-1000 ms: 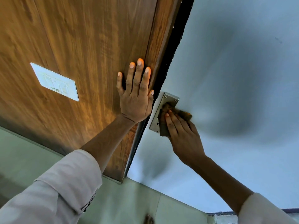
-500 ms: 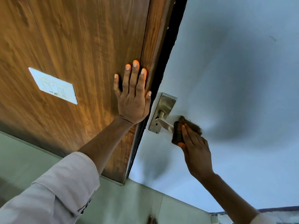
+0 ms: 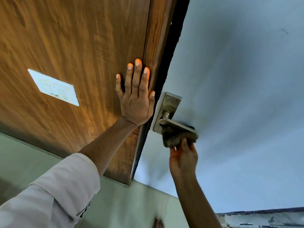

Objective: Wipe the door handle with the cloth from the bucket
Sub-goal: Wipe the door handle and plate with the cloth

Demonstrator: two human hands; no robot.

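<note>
The door handle (image 3: pixel 178 125), a steel lever on a screwed backplate (image 3: pixel 167 106), sat at the left edge of the pale grey door (image 3: pixel 238 96), just right of the dark gap beside the wooden panel (image 3: pixel 74 38). The wiping was well under way: the brown cloth (image 3: pixel 176 137) was bunched against the underside of the lever, touching it from near the spindle out towards the free end, and the right hand (image 3: pixel 183 159) gripped the cloth from below, its grip clamped on the wad. The left hand (image 3: pixel 136 97) lay flat and spread on the wooden panel, holding nothing, with a white switch plate (image 3: pixel 53 87) well to its left. No bucket was in view. Judging by this, the lever's top and the backplate might yet need a pass. Half a second earlier the cloth had been wrapped over the lever's outer end from above; a second earlier it had covered the backplate.
</note>
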